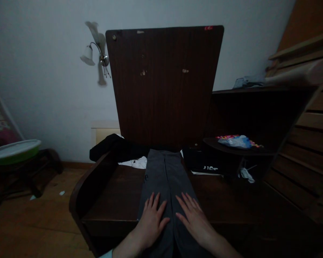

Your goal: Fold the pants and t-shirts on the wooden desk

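A pair of grey trousers (157,172) lies lengthwise on the dark wooden desk (118,197), its waist end toward the back panel and its legs running over the front edge toward me. Flat on the left trouser leg rests my left hand (152,222), fingers spread. My right hand (192,216) lies on the other leg, also with fingers stretched out. Neither hand grips anything. A small dark mark shows on the trousers' left side. The lower ends of the legs run out of view.
Dark clothing (107,147) and a white cloth (136,163) lie at the back left. Folded black clothing (199,161) is right of the trousers. A tall wooden panel (164,86) rises behind. Right, a shelf (220,145) bears a plastic bag (237,142). A green basin (18,154) stands far left.
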`<state>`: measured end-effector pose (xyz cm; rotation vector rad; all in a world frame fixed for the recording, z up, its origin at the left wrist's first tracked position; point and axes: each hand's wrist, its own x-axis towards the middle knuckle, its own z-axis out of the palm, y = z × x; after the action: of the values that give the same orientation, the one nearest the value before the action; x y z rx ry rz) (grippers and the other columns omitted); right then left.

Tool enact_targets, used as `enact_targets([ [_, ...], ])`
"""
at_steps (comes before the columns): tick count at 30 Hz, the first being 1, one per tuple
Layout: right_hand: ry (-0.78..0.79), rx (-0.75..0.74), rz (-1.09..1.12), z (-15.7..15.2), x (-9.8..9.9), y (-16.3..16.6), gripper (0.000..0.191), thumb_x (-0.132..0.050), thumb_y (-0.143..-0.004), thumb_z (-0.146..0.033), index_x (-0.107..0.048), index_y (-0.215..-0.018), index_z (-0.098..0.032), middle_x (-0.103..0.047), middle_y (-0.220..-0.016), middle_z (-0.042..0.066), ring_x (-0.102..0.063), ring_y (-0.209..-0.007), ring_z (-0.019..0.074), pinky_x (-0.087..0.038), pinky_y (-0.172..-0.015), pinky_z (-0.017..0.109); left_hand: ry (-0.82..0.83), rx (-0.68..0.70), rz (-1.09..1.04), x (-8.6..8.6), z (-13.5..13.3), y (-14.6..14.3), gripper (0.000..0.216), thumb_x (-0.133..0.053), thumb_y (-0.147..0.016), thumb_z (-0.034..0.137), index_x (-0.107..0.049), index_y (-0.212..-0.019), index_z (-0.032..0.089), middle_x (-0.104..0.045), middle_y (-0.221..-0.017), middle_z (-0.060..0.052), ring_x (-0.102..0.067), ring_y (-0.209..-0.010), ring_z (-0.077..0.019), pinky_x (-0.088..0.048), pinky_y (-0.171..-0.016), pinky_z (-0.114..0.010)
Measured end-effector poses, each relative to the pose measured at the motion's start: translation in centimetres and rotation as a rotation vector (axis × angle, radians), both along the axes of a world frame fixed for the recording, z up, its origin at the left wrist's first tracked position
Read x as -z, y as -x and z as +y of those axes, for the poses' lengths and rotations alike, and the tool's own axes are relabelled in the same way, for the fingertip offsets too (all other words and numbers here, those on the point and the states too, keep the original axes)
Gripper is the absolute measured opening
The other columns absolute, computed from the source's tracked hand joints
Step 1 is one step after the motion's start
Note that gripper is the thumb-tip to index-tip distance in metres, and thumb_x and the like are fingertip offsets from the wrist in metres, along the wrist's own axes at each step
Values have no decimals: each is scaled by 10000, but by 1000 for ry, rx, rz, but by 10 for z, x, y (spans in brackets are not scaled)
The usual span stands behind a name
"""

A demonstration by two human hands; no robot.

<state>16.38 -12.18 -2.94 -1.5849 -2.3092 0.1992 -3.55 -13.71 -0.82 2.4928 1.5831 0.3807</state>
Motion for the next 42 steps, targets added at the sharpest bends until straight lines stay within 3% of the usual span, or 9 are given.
enact_targets([
  [3,-59,46,-46,-4,14,9,562,-320,-812,-551,-390,-1282,-249,-301,-1380,95,-230,-1275,269,-240,-1016,469,25,0,50,6,-2,-6,592,-315,-810,554,-293,-1327,266,-177,-1425,-119,-99,-1294,-347,-214,-984,-561],
  [7,-120,59,-46,-3,21,9,561,-291,-822,-550,-378,-1289,-250,-288,-1387,91,-229,-1278,256,-235,-1019,456,28,20,75,5,0,-4,644,-265,-801,592,-256,-1342,243,-145,-1426,-140,-77,-1293,-354,-192,-985,-567],
  [18,-1,62,-91,23,-1,10,587,-296,-825,-531,-356,-1303,-196,-242,-1398,127,-172,-1293,260,-189,-1022,457,51,13,120,-8,32,-13,644,-278,-811,569,-308,-1325,182,-205,-1402,-178,-108,-1284,-368,-192,-974,-566],
  [25,44,92,-145,61,-8,10,595,-263,-837,-519,-329,-1317,-173,-210,-1410,138,-139,-1302,258,-148,-1027,437,104,-15,183,-15,74,-22,649,-303,-813,546,-298,-1329,151,-191,-1403,-193,-109,-1279,-383,-196,-967,-553],
  [34,103,148,-218,122,-18,14,575,-250,-861,-485,-291,-1332,-158,-204,-1411,159,-146,-1302,253,-135,-1021,417,86,-52,-2,0,144,-20,586,-390,-789,538,-371,-1283,224,-203,-1417,-118,-87,-1303,-317,-121,-1004,-521],
  [42,135,143,-184,168,-21,15,600,-222,-852,-523,-272,-1338,-176,-185,-1423,131,-123,-1308,237,-127,-1022,406,15,-62,-69,2,190,-15,509,-477,-754,493,-480,-1190,230,-317,-1376,-109,-180,-1284,-323,-159,-1002,-494],
])
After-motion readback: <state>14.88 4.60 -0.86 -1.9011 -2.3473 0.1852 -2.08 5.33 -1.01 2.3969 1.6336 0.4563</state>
